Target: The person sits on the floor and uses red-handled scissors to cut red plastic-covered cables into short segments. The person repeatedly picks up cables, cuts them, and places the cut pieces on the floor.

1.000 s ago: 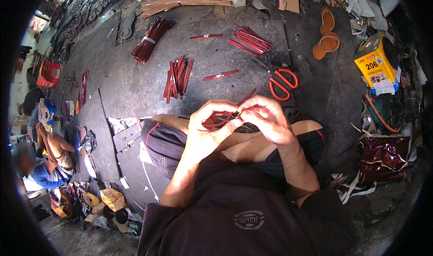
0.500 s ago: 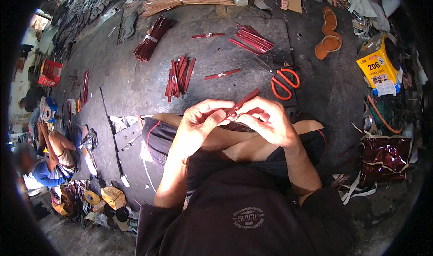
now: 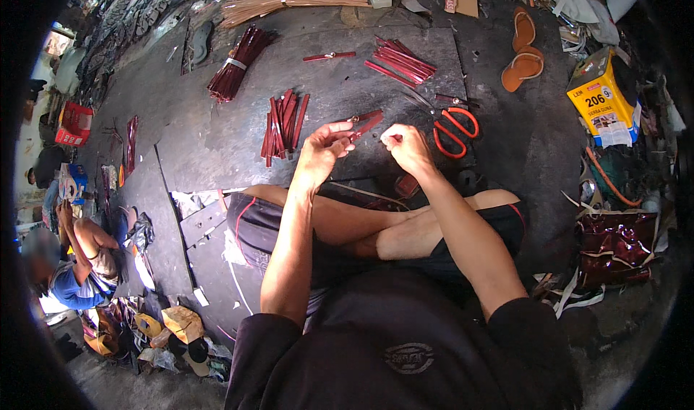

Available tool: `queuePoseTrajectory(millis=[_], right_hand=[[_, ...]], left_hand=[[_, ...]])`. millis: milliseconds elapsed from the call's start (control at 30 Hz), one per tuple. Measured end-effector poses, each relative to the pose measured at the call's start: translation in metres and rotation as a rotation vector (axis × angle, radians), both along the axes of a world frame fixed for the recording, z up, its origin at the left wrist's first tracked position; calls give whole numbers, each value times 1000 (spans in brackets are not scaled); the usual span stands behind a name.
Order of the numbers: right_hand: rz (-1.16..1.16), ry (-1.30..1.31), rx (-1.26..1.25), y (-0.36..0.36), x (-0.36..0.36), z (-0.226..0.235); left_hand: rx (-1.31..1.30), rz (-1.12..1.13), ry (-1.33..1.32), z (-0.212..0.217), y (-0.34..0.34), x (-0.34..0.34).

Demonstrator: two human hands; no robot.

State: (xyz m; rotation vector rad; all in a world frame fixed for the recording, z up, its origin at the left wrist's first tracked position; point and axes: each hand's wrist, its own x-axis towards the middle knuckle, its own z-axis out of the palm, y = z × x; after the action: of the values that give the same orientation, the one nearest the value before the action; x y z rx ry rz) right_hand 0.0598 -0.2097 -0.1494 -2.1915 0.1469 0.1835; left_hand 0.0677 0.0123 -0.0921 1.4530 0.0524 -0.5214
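Observation:
Over the dark board, my left hand point(image 3: 325, 150) is closed, its thumb and fingers pinching a glossy dark red strap point(image 3: 370, 123) with a small metal piece near its finger end. Another red strip seems to lie right beside or beneath it; the two overlap, so I cannot separate them well. A short gap to the right, my right hand point(image 3: 406, 148) has its fingers curled together; whatever they may hold is hidden. Orange-handled scissors point(image 3: 450, 132) lie to the right of that hand. Left of my left hand rests a loose group of red strips point(image 3: 283, 127).
Farther off are a tied red bundle point(image 3: 237, 63), more red strips point(image 3: 402, 61), a strap with a metal piece point(image 3: 330, 56) and tan bundled strips point(image 3: 289, 0). Brown sandals point(image 3: 522, 70) and a yellow box point(image 3: 601, 99) stand right. Another person point(image 3: 79, 265) sits far left.
Both hands have moved forward, away from my lap, and come apart. The left one has carried a red strap to where another lay; the right hand no longer touches the strap.

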Motion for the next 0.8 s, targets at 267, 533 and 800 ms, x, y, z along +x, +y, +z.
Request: queuePoseTrajectory(millis=[267,533,800], right_hand=[[113,99,-154,-39,37,-9],[284,315,-854,-131,27,45],[241,351,-705,-120,26,82]], left_hand=[[161,-59,-7,-62,-8,19],[802,1,-204,-89,-9,13],[804,94,-150,-87,-9,5]])
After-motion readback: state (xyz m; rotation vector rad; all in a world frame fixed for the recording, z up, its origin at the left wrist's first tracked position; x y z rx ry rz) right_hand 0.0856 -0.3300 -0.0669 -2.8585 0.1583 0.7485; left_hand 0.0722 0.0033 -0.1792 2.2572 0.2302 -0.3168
